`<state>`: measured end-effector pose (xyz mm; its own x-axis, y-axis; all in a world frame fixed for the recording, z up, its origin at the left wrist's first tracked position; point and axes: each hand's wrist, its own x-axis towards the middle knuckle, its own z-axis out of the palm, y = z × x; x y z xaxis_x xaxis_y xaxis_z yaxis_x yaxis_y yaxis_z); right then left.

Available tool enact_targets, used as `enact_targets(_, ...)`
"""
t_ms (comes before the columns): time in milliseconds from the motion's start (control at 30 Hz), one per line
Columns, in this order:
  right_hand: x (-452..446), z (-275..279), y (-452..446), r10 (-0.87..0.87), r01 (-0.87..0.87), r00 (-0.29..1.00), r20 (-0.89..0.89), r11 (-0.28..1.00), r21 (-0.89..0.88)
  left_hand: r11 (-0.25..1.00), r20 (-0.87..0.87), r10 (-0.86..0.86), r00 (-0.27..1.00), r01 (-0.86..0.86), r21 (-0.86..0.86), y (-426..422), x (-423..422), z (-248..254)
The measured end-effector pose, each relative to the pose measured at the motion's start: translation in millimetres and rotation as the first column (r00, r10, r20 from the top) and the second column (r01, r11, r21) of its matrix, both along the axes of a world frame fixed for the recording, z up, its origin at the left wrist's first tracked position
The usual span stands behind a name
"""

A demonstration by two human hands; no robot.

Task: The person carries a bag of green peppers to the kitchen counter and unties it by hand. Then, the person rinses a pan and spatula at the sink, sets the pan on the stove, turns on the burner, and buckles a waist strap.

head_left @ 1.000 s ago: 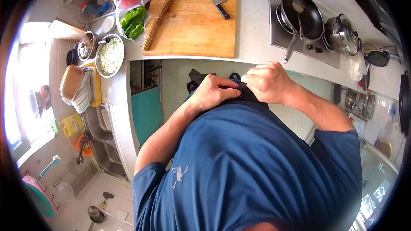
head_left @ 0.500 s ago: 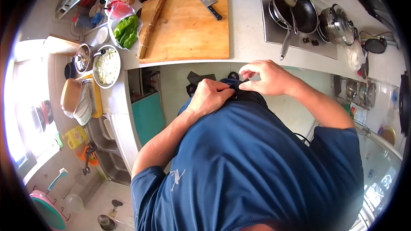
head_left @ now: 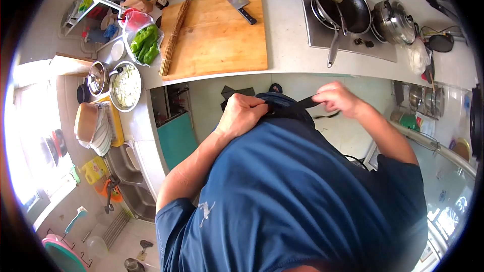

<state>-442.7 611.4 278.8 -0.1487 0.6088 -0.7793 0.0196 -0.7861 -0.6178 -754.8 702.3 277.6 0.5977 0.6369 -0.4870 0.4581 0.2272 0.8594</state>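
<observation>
A black strap [head_left: 301, 106] runs across the waist, below the hem of the blue shirt [head_left: 292, 186]. Its right part is pinched in my right hand [head_left: 339, 98], held out to the right and pulled taut. My left hand [head_left: 241, 115] is closed at the waist on the dark material at the strap's other end. Beyond both hands, a wooden cutting board [head_left: 222, 35] lies on the counter, bearing a cleaver [head_left: 236, 2] and a tied bundle of dry stalks [head_left: 175, 38].
Green peppers [head_left: 145, 44] in a bag and a bowl of pale slices [head_left: 126, 86] stand at the left. A wok [head_left: 348, 12] and a lidded pot [head_left: 394, 21] sit on the stove at the right. The sink [head_left: 136, 186] is at lower left.
My right hand has moved away from my left to the right, drawing out the black strap. My left hand stays at the waist. The view has shifted slightly.
</observation>
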Motion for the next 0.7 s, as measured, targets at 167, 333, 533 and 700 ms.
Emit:
enact_targets(167, 32, 18, -23, -0.040, 0.036, 0.998, -0.038, 0.992, -0.119, 0.997, 0.044, -0.079, 0.996, 0.079, 0.005, 5, 4, -2)
enact_targets(333, 49, 19, -34, -0.100, 0.108, 0.993, 0.064, 0.985, -0.136, 0.968, 0.134, -0.228, 0.964, 0.240, -0.077, 12, 6, 9)
enact_targets(533, 43, -3, -62, 0.118, -0.080, 0.981, 0.153, 0.968, -0.236, 0.965, 0.130, -0.199, 0.971, 0.217, -0.145, 18, -3, 6)
enact_targets(700, 38, -29, -104, 0.303, -0.338, 0.728, 0.615, 0.939, -0.062, 0.998, 0.173, -0.035, 0.984, 0.024, 0.066, 9, -47, -5)
